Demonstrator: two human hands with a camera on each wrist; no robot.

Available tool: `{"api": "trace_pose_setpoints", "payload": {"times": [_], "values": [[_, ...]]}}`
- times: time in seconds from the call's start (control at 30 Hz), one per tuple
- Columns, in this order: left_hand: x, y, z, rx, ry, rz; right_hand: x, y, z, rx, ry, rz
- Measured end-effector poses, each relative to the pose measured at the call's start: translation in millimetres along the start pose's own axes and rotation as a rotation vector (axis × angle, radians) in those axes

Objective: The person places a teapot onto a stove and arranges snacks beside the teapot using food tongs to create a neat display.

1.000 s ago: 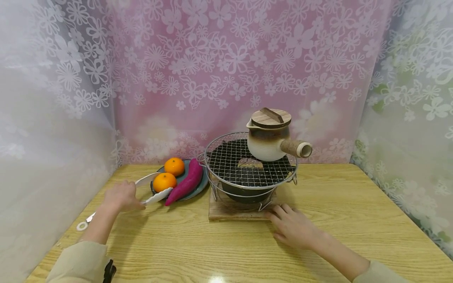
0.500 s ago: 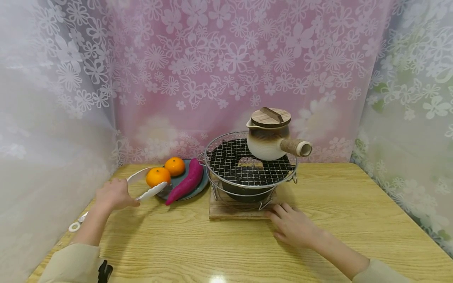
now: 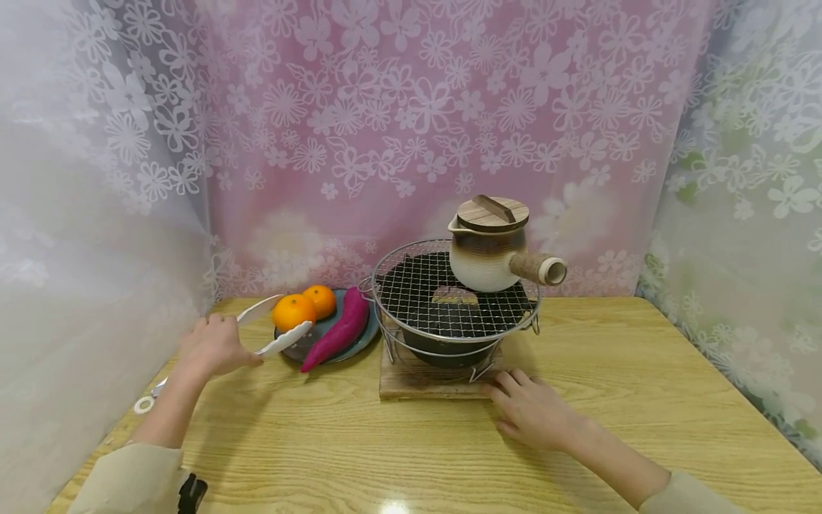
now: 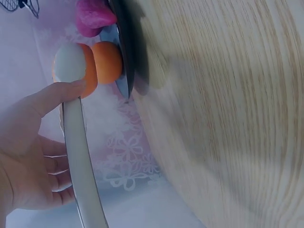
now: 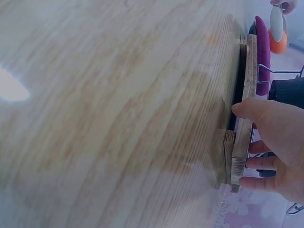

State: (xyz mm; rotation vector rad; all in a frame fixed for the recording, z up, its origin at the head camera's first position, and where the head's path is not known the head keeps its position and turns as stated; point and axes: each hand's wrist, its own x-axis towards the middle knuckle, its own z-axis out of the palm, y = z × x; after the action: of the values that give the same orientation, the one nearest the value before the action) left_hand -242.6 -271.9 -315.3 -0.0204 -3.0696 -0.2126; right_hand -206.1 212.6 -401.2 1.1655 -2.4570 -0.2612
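Floral sheet (image 3: 411, 107) behind tabletop (image 3: 385, 457). Tongs (image 3: 282, 341) gripped by left fingers (image 4: 57, 165); nearer orange (image 3: 292, 311) clasped just beyond, near plate (image 3: 364, 338). Wooden board (image 3: 411, 387) pinched in right fingers (image 5: 263, 163). Pick-up apparently being made; steady squeeze called for.

head view downward, wrists close, tongs (image 3: 283, 340) shared

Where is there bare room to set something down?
Bare tabletop lies in front of the wooden board, between the left forearm and the right forearm; another stretch runs from the stove to its right edge. The wire rack is bare left of the teapot. Crowded: the plate, with the sweet potato, rear orange, and tongs holding the front orange.
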Motion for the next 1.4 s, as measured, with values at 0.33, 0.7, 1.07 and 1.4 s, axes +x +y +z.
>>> {"api": "trace_pose_setpoints", "payload": {"times": [0.33, 0.7, 1.07, 1.4], "values": [[3.0, 12.9, -0.9, 0.017, 0.038, 0.034, -0.5, -0.1, 2.5, 0.003, -0.003, 0.005], [-0.3, 28.4, -5.1, 0.036, 0.084, 0.06, -0.7, 0.2, 2.3, 0.003, -0.027, 0.028], [-2.4, 40.0, -15.3, -0.008, 0.137, 0.069, 0.3, 0.7, 0.2, -0.003, 0.0, 0.004], [-3.9, 44.1, -26.8, -0.037, 0.118, 0.063, -0.3, 0.6, -0.7, -0.002, -0.013, 0.002]]}}
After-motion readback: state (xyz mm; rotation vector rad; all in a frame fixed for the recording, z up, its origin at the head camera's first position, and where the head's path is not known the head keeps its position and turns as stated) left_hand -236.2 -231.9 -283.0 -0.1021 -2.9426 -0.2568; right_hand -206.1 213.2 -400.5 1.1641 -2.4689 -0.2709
